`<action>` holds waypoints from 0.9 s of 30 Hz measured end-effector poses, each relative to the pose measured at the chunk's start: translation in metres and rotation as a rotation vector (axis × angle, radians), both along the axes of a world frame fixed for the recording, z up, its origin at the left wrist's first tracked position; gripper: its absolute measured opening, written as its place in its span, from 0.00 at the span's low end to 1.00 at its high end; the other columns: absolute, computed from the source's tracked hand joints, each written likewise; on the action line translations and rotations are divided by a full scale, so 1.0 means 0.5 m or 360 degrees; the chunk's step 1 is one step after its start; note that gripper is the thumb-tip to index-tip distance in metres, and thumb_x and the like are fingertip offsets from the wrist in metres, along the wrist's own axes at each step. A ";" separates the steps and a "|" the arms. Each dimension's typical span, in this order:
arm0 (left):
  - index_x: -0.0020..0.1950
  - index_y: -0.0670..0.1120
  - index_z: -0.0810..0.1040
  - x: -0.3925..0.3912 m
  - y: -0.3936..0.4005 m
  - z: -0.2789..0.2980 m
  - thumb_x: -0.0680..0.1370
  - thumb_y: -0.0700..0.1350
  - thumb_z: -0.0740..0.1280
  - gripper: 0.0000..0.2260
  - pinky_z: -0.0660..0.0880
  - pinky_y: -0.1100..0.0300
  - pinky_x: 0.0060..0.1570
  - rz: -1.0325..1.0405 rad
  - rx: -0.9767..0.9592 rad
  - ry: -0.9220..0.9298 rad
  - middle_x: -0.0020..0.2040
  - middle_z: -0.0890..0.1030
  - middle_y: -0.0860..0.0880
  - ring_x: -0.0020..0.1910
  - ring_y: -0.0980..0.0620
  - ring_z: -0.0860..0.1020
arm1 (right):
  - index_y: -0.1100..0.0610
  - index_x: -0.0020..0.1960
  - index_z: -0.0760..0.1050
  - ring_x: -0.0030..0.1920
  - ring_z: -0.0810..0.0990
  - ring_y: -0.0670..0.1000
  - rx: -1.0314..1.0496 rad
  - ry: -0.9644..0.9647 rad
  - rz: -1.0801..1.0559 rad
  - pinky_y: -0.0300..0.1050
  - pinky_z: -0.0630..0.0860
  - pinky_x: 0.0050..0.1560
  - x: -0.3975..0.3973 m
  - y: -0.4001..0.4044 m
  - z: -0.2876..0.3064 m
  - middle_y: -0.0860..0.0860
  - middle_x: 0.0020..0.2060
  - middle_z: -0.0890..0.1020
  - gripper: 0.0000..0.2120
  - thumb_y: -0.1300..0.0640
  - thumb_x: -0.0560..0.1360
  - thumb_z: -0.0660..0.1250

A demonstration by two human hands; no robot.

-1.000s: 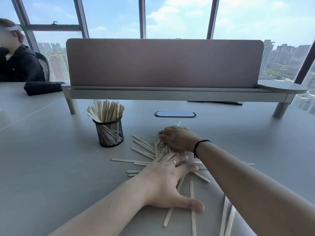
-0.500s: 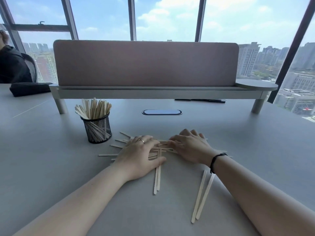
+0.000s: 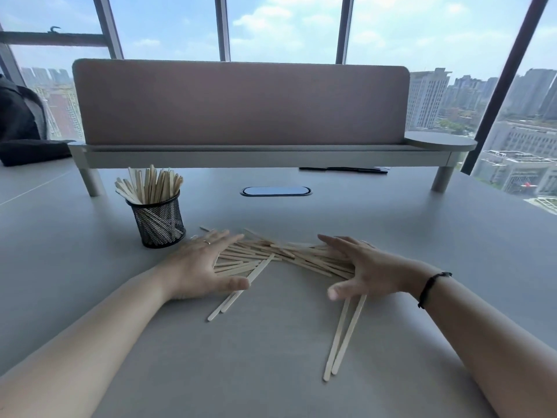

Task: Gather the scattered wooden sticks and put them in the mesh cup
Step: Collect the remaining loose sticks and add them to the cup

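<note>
A pile of pale wooden sticks point(image 3: 280, 254) lies on the grey table between my two hands. My left hand point(image 3: 205, 263) stands on its edge at the pile's left end, fingers straight, palm facing the sticks. My right hand point(image 3: 358, 267) mirrors it at the right end, fingers spread and touching the sticks. Two sticks point(image 3: 238, 292) poke out toward me under my left thumb. Another pair point(image 3: 343, 336) lies below my right hand. The black mesh cup point(image 3: 158, 220), holding several upright sticks, stands just left of the pile.
A long desk shelf with a pink divider panel point(image 3: 241, 104) spans the back on short legs. A cable port point(image 3: 275, 191) sits in the table behind the pile. A dark bag point(image 3: 30, 150) and a seated person are at far left. A black pen point(image 3: 343, 169) lies under the shelf.
My hands have moved apart from lying flat over the sticks to standing at either end of the pile. The sticks are drawn into a tighter heap than a second ago.
</note>
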State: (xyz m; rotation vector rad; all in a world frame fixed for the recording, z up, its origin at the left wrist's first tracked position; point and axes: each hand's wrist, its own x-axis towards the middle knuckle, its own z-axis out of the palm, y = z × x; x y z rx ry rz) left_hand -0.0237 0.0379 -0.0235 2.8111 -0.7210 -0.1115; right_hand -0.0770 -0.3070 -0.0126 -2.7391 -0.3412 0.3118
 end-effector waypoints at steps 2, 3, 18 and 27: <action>0.80 0.64 0.53 -0.003 -0.005 0.001 0.56 0.85 0.57 0.55 0.50 0.54 0.77 0.0005 -0.0045 0.0048 0.82 0.56 0.56 0.81 0.52 0.53 | 0.30 0.77 0.43 0.79 0.47 0.48 -0.0076 0.0124 0.0064 0.59 0.53 0.77 -0.005 -0.010 -0.001 0.33 0.77 0.51 0.62 0.21 0.50 0.71; 0.79 0.65 0.54 -0.004 -0.007 0.003 0.57 0.82 0.61 0.53 0.53 0.54 0.77 0.0009 -0.0111 0.0063 0.81 0.58 0.57 0.80 0.53 0.56 | 0.29 0.76 0.43 0.79 0.46 0.47 -0.0101 0.0142 0.0073 0.59 0.53 0.77 -0.005 -0.012 0.001 0.32 0.77 0.49 0.63 0.24 0.51 0.74; 0.66 0.62 0.78 -0.020 -0.023 -0.003 0.75 0.50 0.74 0.20 0.70 0.74 0.59 -0.0111 -0.0462 -0.0164 0.60 0.81 0.63 0.56 0.71 0.77 | 0.41 0.70 0.71 0.65 0.72 0.44 0.0155 -0.0501 -0.0051 0.43 0.68 0.67 0.016 0.037 -0.040 0.40 0.63 0.73 0.37 0.26 0.66 0.68; 0.76 0.60 0.66 -0.007 -0.002 0.002 0.68 0.75 0.64 0.40 0.61 0.61 0.71 0.0034 -0.0145 -0.0277 0.78 0.64 0.60 0.77 0.58 0.62 | 0.42 0.67 0.74 0.63 0.73 0.44 0.0193 -0.0530 -0.0038 0.41 0.68 0.64 0.023 0.031 -0.044 0.41 0.61 0.75 0.29 0.32 0.70 0.69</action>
